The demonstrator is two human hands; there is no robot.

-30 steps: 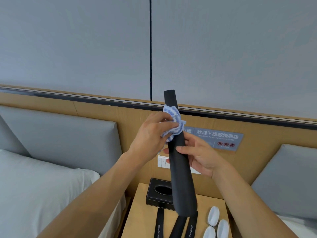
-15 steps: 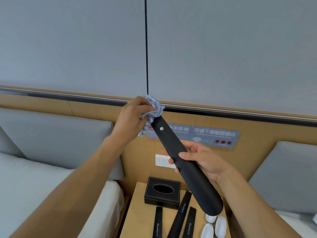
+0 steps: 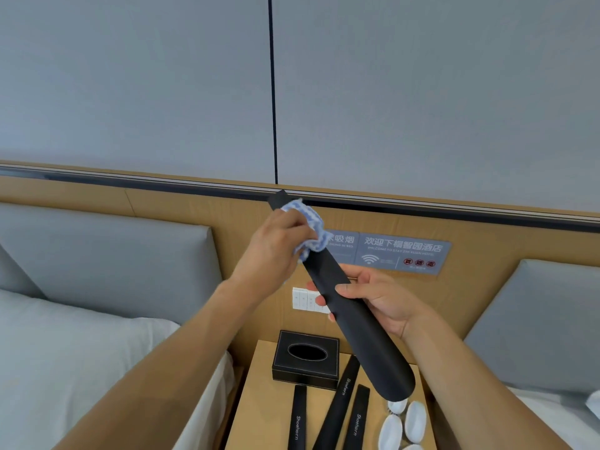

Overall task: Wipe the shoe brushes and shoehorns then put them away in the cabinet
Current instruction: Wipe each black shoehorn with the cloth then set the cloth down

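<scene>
My right hand (image 3: 376,298) grips a long black shoehorn (image 3: 363,332) around its middle, holding it slanted with the wide end low right and the narrow end up left. My left hand (image 3: 276,251) holds a blue-and-white cloth (image 3: 311,232) bunched around the shoehorn's narrow end, just below its tip. Three more black shoehorns (image 3: 341,404) lie side by side on the wooden nightstand (image 3: 256,407). Several small white shoe brushes (image 3: 406,423) lie at the nightstand's right, partly behind the held shoehorn's wide end.
A black tissue box (image 3: 306,358) stands at the back of the nightstand. Beds with white linen flank it, left (image 3: 65,358) and right (image 3: 552,407). A wooden headboard panel with a grey sign (image 3: 399,251) and white switches (image 3: 305,298) is behind.
My left hand slid the cloth up to the shoehorn's tip while the shoehorn tilted from upright to slanted, then came slightly down so the black tip shows above the cloth.
</scene>
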